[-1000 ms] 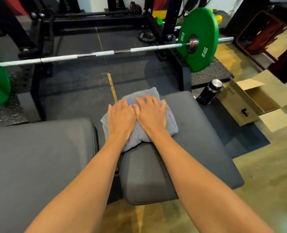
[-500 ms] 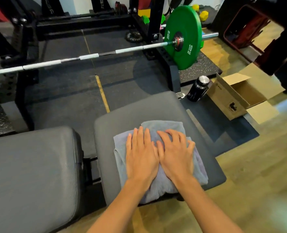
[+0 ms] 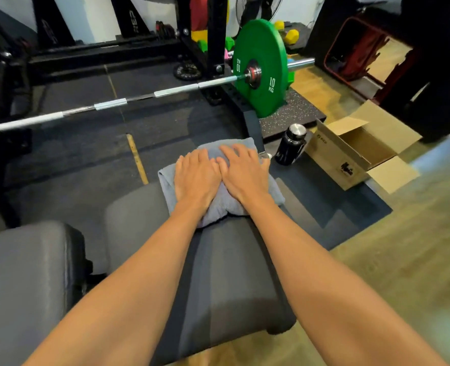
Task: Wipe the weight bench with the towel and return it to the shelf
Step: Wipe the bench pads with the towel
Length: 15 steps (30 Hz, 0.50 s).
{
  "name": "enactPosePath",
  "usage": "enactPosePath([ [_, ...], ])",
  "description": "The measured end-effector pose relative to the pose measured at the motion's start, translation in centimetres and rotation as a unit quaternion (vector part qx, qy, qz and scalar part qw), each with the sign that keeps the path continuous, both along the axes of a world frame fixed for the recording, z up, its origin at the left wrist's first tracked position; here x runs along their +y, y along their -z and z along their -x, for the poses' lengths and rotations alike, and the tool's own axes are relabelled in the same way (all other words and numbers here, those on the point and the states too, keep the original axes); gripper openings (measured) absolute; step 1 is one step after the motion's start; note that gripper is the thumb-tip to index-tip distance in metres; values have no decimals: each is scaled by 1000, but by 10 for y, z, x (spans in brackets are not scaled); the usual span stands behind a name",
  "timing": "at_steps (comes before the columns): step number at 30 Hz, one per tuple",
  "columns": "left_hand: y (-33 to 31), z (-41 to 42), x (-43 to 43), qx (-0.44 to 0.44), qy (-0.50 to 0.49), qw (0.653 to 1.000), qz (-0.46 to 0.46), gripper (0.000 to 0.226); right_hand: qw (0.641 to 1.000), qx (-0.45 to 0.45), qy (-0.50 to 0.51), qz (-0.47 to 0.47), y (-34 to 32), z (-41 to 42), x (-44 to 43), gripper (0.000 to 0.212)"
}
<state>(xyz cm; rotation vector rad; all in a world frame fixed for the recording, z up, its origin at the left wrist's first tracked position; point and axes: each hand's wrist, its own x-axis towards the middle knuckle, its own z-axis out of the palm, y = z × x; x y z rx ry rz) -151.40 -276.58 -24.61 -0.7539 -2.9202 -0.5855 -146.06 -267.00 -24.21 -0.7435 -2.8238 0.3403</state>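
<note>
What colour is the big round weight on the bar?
Green, with white "10 KG" lettering on the weight plate; the head view shows it clearly.

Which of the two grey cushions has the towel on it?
The middle cushion: the towel lies at its far end. The left cushion has no towel.

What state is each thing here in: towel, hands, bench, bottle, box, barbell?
towel, bunched, lying on the bench seat's far end under both hands
left hand, flat, pressing the towel
right hand, flat, pressing the towel
bench seat, bare on its near part
bottle, upright on the floor, capped
cardboard box, open, flaps out
barbell, loaded with a green plate
</note>
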Motion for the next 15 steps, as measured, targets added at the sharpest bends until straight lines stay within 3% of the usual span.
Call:
enactPosePath([
  [8,-11,-125,15,-18,131,991,1,37,980,-57,121,150,-4,-145,4,55],
  [15,-3,-168,-54,-68,155,985,-23,54,980,-116,161,4,-3,-187,-76,60],
])
